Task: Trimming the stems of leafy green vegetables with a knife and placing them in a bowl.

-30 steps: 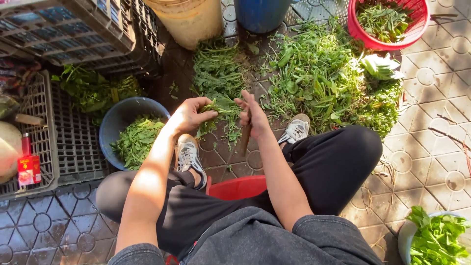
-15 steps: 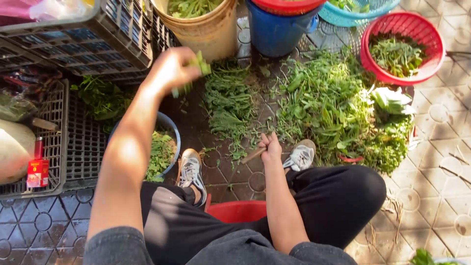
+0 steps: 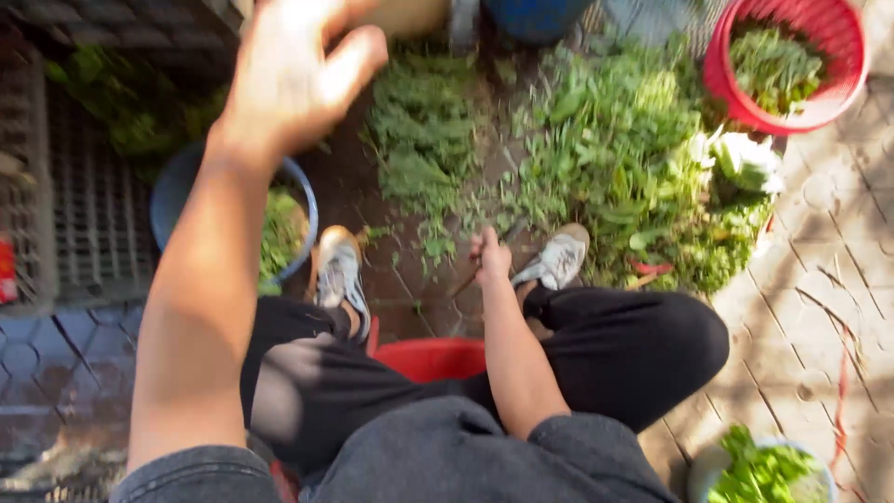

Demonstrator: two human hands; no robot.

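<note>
At the far left a dark plastic crate (image 3: 84, 214) lies flat on the tiled ground, and just right of it sits a blue bowl (image 3: 186, 186) with cut greens inside, partly hidden by the raised forearm. The left hand (image 3: 289, 74) is lifted high and close to the camera, blurred, its fingers loosely spread; nothing shows in it, though the blur leaves the palm unclear. Below it a grey sneaker (image 3: 337, 278) rests beside the bowl's rim.

In the middle, a narrow heap of leafy greens (image 3: 419, 149) lies on the dark wet tiles, thin-stemmed and tangled, with loose scraps trailing toward the feet. The right hand (image 3: 491, 258) is low, just above the ground between the two shoes, closed around a slim brown stick-like tool (image 3: 466, 281) that slants down to the left; what kind of tool it is cannot be told. A second sneaker (image 3: 559, 261) sits right beside that hand. A red stool (image 3: 430, 357) shows between the black trouser legs.

Further right a much larger pile of greens (image 3: 633, 168) spreads wide, brightly lit, with pale leaf stalks at its right edge. A red basket (image 3: 792, 65) of greens stands beyond it. Bare paving stays open at the right edge, down to a white bowl (image 3: 759, 470) of leaves in the lower corner.
</note>
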